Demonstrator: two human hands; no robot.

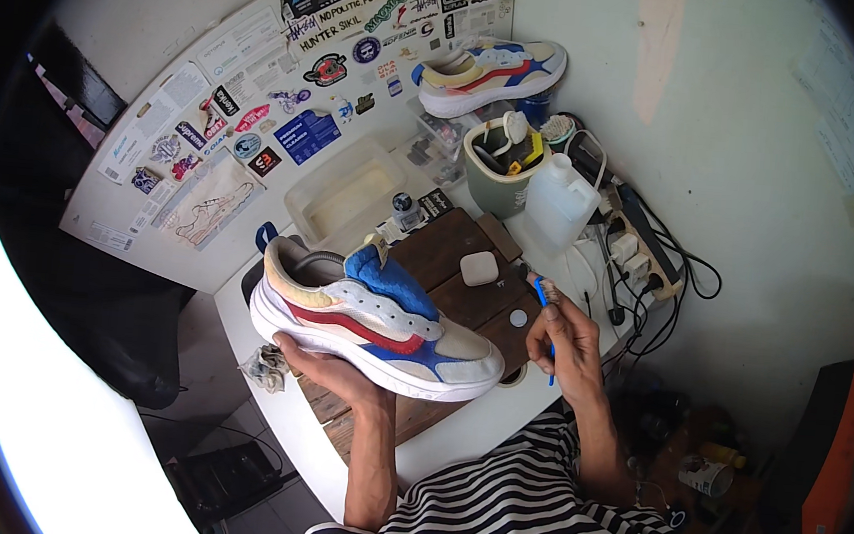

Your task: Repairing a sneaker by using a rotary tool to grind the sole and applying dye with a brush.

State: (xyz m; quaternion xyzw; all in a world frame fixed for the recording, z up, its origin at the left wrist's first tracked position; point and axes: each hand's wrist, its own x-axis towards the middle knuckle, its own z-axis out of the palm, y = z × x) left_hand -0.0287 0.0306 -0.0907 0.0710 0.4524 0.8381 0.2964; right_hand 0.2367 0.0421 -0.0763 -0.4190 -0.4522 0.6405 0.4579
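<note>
Near the centre of the frame, a sneaker (377,331) in white, cream, red and blue is held up above the surface (424,456), tilted a little, its toe toward the right and its heel toward the left. The left hand (338,376), coming up from the lower edge, supports it from below, its grip clamped on the white sole with the thumb along the side. Right of centre, the right hand (571,349) has its grip closed on a slim blue tool (546,295), thumb and fingers together around it; the tool stands nearly upright, just beside the toe and apart from it. Behind the sneaker, a dark wooden board (428,254) lies on the white surface, bearing a rounded white case (479,268) and a small white disc (518,318), both between the shoe and the right hand. Left of the heel, a crumpled cloth (267,368) lies at the edge. In the upper middle are a clear plastic tray (297,197) and a small bottle (406,211); to their right stand a green bin (496,184) and a translucent jug (560,207). A second sneaker (489,81) of like colours sits above the bin, and a power strip (640,239) with plugs lies at upper right.
</note>
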